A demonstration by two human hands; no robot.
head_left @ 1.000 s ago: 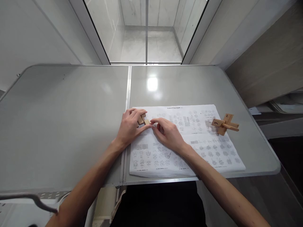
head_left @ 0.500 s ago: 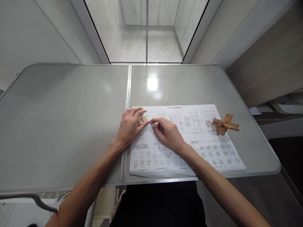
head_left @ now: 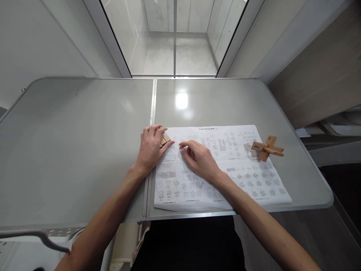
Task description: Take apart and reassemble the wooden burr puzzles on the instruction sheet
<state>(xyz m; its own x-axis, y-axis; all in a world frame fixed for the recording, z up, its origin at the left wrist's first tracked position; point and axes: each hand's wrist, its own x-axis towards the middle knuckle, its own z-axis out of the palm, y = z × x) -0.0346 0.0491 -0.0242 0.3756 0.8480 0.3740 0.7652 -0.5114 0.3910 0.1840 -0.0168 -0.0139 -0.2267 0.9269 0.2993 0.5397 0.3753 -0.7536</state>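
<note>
My left hand is curled round some small wooden blocks at the upper left corner of a printed sheet. Only the blocks' pale edges show between thumb and fingers, so their full shape is hidden. My right hand rests on the sheet just to the right, its fingers bent and the thumb and index tips close together. Whether anything lies in that curled hand I cannot make out. Across the sheet's right edge stands a wooden puzzle of crossed, numbered pieces.
The grey folding table has a metal seam left of the sheet. Beyond its far edge are glass doors. Shelves stand to the right, and a dark curved bar is at the lower left.
My left hand has shifted left with the wooden blocks, opening a small gap from my right hand. My right hand has stayed in place.
</note>
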